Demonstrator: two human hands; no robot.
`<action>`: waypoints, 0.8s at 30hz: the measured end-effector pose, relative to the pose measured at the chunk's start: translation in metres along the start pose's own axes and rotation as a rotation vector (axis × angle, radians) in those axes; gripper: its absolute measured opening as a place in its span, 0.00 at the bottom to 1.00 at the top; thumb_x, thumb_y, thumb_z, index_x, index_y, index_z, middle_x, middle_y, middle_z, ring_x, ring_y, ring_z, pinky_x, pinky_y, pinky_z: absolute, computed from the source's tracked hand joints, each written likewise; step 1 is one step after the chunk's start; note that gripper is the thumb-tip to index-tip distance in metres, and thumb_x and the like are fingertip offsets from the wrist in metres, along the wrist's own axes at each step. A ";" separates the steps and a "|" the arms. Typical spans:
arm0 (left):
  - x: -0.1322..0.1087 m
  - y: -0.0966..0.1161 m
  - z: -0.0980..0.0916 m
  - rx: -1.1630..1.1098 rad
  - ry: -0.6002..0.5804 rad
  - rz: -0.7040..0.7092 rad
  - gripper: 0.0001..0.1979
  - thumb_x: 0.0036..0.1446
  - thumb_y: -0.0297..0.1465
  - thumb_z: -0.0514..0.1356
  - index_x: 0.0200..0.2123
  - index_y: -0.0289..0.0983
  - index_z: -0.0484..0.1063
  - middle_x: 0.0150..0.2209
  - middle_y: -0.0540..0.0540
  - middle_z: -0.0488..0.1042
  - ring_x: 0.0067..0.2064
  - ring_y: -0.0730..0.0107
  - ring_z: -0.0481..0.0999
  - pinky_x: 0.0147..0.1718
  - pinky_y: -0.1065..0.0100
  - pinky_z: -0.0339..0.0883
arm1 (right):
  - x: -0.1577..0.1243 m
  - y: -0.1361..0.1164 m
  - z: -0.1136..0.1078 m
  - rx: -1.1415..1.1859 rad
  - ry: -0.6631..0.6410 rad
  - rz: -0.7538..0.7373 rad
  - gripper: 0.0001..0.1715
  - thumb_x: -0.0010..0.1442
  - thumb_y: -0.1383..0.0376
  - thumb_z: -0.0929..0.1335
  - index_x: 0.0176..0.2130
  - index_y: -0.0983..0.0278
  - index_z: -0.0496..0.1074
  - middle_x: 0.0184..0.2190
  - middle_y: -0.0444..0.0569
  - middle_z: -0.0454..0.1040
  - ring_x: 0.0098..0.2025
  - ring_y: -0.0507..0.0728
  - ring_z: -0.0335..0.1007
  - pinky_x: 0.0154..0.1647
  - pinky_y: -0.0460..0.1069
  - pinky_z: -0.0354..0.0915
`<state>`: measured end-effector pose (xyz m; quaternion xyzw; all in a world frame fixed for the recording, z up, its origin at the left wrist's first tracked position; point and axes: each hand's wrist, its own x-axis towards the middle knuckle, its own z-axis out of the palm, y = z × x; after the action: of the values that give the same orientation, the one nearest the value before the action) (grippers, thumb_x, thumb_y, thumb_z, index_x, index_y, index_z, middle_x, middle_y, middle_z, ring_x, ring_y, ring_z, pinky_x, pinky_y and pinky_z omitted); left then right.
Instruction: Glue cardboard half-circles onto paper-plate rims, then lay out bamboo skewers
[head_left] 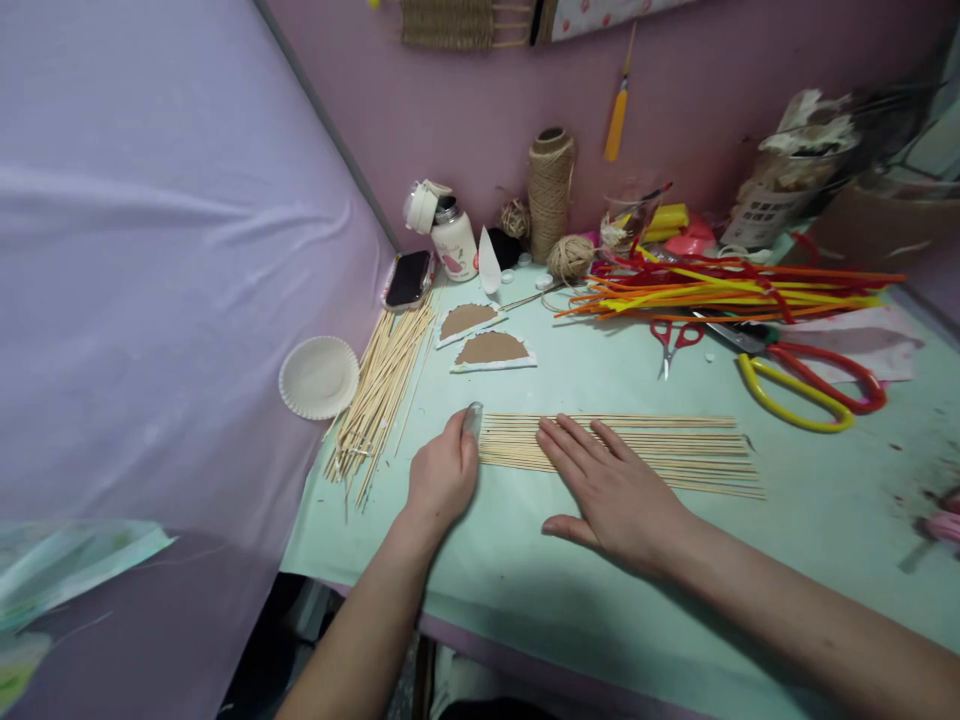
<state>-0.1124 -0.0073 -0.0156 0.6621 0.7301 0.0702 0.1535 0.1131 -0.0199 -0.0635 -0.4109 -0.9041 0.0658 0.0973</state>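
Note:
A row of thin wooden sticks (705, 442) lies side by side across the table. My right hand (611, 485) rests flat on the row, fingers stretched out and thumb apart. At the row's left end my left hand (444, 468) is closed around a small, clear greyish piece (472, 420), whose kind I cannot make out. Its upper edge shows above the thumb, close against the stick ends. Behind the hands are two half-round brown pieces with white edging, the nearer one (491, 349) lying flat. Left of my left hand lies a loose pile of similar sticks (382, 390).
A white fluted dish (319, 377), a phone (409, 278) and a white bottle (454, 240) stand at the left. Twine on a cone (550, 195) is at the back. Small red scissors (675, 340), large scissors (802, 380) and red, orange and yellow pipe cleaners (720, 287) lie right.

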 end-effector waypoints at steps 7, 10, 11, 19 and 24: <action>0.001 0.000 0.000 0.017 0.001 -0.003 0.22 0.65 0.35 0.42 0.58 0.39 0.63 0.44 0.41 0.78 0.43 0.54 0.78 0.41 0.61 0.65 | 0.001 0.000 0.004 0.002 -0.001 0.006 0.54 0.58 0.35 0.55 0.69 0.67 0.46 0.68 0.56 0.49 0.69 0.65 0.42 0.66 0.65 0.43; 0.001 0.000 0.000 0.008 0.000 -0.008 0.22 0.65 0.35 0.42 0.58 0.40 0.63 0.44 0.41 0.78 0.43 0.54 0.77 0.41 0.61 0.65 | 0.002 -0.002 0.001 0.007 -0.001 0.009 0.53 0.59 0.36 0.55 0.69 0.67 0.45 0.68 0.56 0.49 0.69 0.65 0.42 0.66 0.64 0.43; 0.001 0.000 0.000 0.003 -0.001 -0.009 0.22 0.65 0.35 0.42 0.58 0.40 0.63 0.45 0.41 0.78 0.44 0.54 0.77 0.41 0.61 0.65 | 0.002 -0.002 -0.001 0.008 0.002 0.010 0.53 0.59 0.36 0.55 0.69 0.67 0.45 0.68 0.56 0.49 0.69 0.65 0.42 0.67 0.64 0.43; 0.001 -0.001 0.001 -0.012 -0.003 -0.015 0.22 0.65 0.35 0.42 0.58 0.41 0.63 0.44 0.42 0.78 0.44 0.55 0.77 0.41 0.62 0.65 | 0.000 0.010 -0.006 -0.021 0.053 0.126 0.54 0.60 0.37 0.55 0.69 0.69 0.41 0.69 0.59 0.47 0.70 0.65 0.39 0.67 0.63 0.43; 0.002 -0.001 0.002 0.024 -0.005 -0.011 0.22 0.65 0.35 0.41 0.58 0.40 0.63 0.43 0.42 0.78 0.42 0.54 0.78 0.40 0.61 0.65 | -0.002 0.013 0.002 -0.019 0.016 0.141 0.56 0.58 0.35 0.54 0.69 0.70 0.44 0.68 0.60 0.48 0.70 0.66 0.41 0.66 0.63 0.46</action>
<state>-0.1126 -0.0059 -0.0182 0.6598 0.7344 0.0591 0.1478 0.1236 -0.0134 -0.0680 -0.4750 -0.8726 0.0608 0.0959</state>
